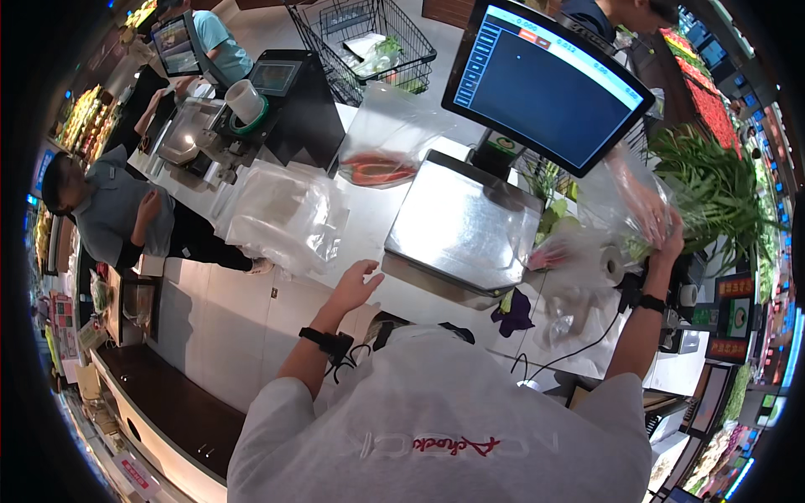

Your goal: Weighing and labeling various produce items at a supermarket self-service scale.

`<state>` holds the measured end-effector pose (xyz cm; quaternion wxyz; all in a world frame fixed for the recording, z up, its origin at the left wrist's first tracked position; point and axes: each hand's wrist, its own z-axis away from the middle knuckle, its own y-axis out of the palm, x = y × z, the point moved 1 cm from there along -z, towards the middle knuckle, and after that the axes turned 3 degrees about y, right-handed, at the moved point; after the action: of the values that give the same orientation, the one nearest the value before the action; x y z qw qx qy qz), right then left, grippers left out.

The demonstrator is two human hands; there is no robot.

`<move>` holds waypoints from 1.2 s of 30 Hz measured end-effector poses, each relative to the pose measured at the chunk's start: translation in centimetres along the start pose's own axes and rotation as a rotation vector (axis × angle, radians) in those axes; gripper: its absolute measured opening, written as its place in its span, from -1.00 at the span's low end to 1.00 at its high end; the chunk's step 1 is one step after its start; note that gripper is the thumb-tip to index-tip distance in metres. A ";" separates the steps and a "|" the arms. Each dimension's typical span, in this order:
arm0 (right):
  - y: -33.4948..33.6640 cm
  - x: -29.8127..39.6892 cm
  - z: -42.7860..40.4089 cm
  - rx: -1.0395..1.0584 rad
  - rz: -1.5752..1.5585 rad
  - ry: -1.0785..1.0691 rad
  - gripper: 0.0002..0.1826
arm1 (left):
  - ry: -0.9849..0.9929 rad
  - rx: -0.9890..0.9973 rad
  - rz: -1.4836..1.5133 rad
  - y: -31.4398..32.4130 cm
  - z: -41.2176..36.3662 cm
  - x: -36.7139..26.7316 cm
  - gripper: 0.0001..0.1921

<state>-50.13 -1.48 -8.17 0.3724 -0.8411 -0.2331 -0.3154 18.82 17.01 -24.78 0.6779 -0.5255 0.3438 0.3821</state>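
Note:
My left hand (360,284) is raised over the counter's near edge, fingers apart, holding nothing, just left of a scale with a bare steel platform (465,220). My right hand (670,236) reaches far right to a clear plastic bag (635,204), touching it beside another person's hand (638,195); whether my fingers grip it is unclear. Behind the platform stands the scale's lit screen (547,88). A clear bag with red chili peppers (380,170) lies left of the scale. A roll of plastic bags (610,264) sits near my right forearm.
A pile of clear plastic bags (283,217) covers the counter's left part. Leafy greens (710,182) rise at the right. A purple leaf (516,314) lies at the near edge. A wire shopping cart (371,44) stands beyond. A co-worker (126,207) stands left. A cable runs from my right wrist.

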 end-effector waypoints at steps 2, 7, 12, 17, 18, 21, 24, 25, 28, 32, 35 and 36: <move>1.0 2.3 -0.2 -0.111 -0.800 0.582 -0.60 | 0.001 -0.036 -0.010 -1.5 -1.5 0.4 -0.57; 0.8 4.2 -2.8 -0.126 -0.931 0.506 -0.58 | 0.140 -0.220 -0.113 -4.6 -9.6 1.1 -0.52; 1.7 4.7 -3.7 -0.232 -0.986 0.523 -0.53 | 0.239 -0.386 -0.263 -7.3 -20.1 -0.3 -0.43; 2.1 5.8 2.7 -0.046 -0.710 0.348 -0.50 | 0.180 -0.603 -0.280 -8.4 -29.5 -2.2 -0.22; 2.7 7.5 4.2 -0.078 -0.577 0.374 -0.52 | 0.179 -0.616 -0.299 -8.7 -31.0 -2.6 -0.15; 4.3 11.6 8.7 -0.104 -0.283 0.410 -0.56 | 0.196 -0.652 -0.278 -9.1 -34.7 -3.2 -0.09; 5.3 12.6 12.3 -0.035 -0.110 0.371 -0.63 | 0.107 -0.515 -0.128 -9.9 -36.5 -2.5 -0.46; 5.2 12.2 13.4 0.013 -0.102 0.343 -0.64 | -0.004 -0.304 0.062 -10.3 -36.4 -3.3 -0.59; 7.2 14.1 15.6 0.092 -0.114 0.389 -0.67 | 0.200 -0.594 0.037 -9.0 -31.8 -6.1 -0.78; 10.1 14.7 17.9 0.221 -0.197 0.470 -0.72 | 0.347 -0.804 0.226 -9.0 -24.3 -7.6 -0.80; 14.5 17.4 19.0 0.405 -0.331 0.510 -0.78 | 0.448 -0.862 0.344 -9.5 -19.9 -11.1 -0.78; 16.0 18.5 19.2 0.527 -0.298 0.460 -0.79 | 0.483 -0.870 0.360 -9.8 -18.8 -11.6 -0.78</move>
<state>-20.41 6.43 -12.86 0.5684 -0.5806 -0.3362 -0.4761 20.72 -4.64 -14.26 0.2222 -0.7642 0.3846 0.4678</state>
